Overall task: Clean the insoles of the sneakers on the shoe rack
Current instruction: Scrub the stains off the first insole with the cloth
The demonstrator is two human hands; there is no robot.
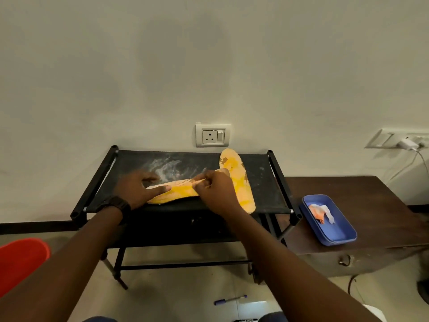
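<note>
In the head view, we work on the top shelf of the shoe rack (260, 182), a black fabric surface dusted with white powder near its middle. Two yellow insoles lie on it: the near insole (178, 190) runs left to right along the front edge, and the far insole (234, 168) runs front to back at the right, partly hidden behind our right hand (216, 189). Our left hand (139, 189) lies spread and flat on the near insole's left end, thumb on top, apparently to pin it so it does not slide under the work. Our right hand pinches with its fingertips at the near insole's right end; whether it holds a cloth or only the insole edge, we cannot tell. To the right, a blue tray (341, 235) holding a crumpled orange and white cloth (321, 212) sits on the dark counter (371, 205), within reach. We judge the cleaning of the near insole to be under way.
</note>
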